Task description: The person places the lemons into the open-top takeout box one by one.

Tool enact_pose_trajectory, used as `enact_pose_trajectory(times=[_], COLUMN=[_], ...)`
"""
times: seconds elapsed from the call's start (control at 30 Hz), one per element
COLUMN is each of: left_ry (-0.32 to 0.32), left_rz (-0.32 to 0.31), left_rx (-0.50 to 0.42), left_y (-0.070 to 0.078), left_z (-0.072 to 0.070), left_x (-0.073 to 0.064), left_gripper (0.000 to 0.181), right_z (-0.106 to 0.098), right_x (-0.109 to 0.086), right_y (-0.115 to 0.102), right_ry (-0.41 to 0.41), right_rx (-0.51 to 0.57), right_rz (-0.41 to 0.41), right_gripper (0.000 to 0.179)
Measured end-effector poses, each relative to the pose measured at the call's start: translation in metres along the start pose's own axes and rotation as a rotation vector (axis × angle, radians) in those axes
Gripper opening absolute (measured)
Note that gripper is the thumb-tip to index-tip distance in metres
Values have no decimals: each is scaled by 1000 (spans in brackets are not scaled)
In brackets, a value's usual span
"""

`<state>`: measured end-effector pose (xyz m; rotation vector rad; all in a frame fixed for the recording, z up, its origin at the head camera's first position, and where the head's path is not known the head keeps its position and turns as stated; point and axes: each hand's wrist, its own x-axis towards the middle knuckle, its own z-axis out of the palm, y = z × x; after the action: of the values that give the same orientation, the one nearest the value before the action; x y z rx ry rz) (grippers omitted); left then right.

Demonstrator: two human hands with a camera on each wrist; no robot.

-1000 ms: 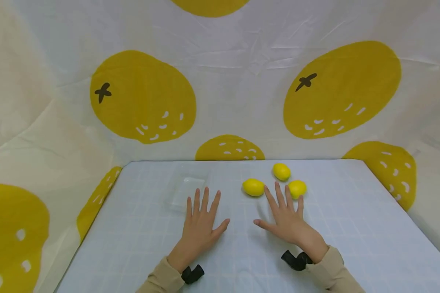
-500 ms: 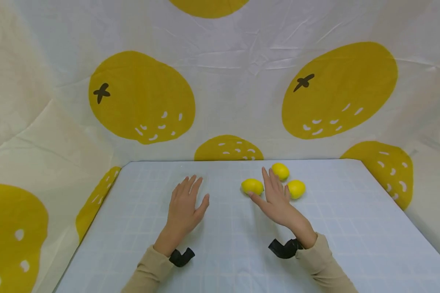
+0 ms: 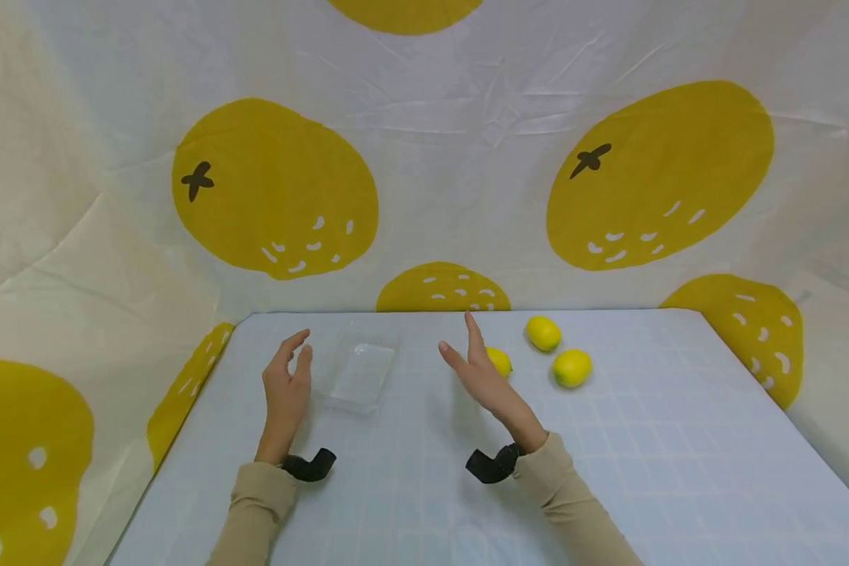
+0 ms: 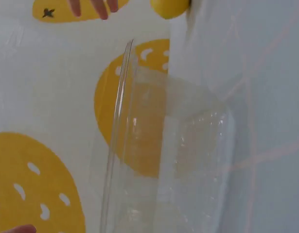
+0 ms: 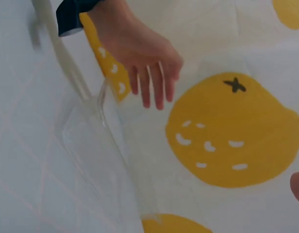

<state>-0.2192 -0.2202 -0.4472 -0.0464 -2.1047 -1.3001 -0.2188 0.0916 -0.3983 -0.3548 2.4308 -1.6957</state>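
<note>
Left hand [image 3: 287, 397] holding nothing, fingers softly bent with a gap showing between thumb and forefinger; right hand [image 3: 495, 389] also holding nothing, fingers extending, thumb standing well apart. Both are hovering with palms turning inward. Change over the last half second: the left hand is no longer covering the clear container [image 3: 361, 369] but standing just off its left side, while the right hand is shifting leftward, away from the two right-hand lemons. The container is thus lying between the hands, nearer the left, its whole outline coming into view; the hands seem to be framing it, handling not yet begun. Just behind the right hand, the nearest lemon [image 3: 498, 362] is showing only in part; contact cannot be told. Farther right of that hand, the back lemon [image 3: 543, 333] and the right lemon [image 3: 572, 368] are resting on the pale checked cloth [image 3: 417, 503]. Beyond everything, a fruit-printed curtain [image 3: 460, 173] is hanging.
</note>
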Motion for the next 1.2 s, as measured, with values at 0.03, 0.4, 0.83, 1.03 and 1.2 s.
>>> enact_pose_trajectory(times=[0.03,0.4,0.83,1.03,1.2], left_ry=[-3,-327,-551,-530,-527], left_rz=[-51,-538,-408,-389,-396], left_rx=[-40,-820,-823,-757,-708], left_y=[-4,-42,-55,-55,-54], left_z=[-2,-4,6,9,13], left_x=[1,2,-11,-14,-16], left_gripper=[32,55,53,53,54], right_z=[5,71,120,120,119], right_x=[4,32,36,33,33], right_y=[2,31,62,61,63], right_ry=[-2,-47,-62,-70,-81], right_rx=[52,422,365,311,295], right_rz=[12,70,-37,-64,-74], right_gripper=[87,93,91,89,89])
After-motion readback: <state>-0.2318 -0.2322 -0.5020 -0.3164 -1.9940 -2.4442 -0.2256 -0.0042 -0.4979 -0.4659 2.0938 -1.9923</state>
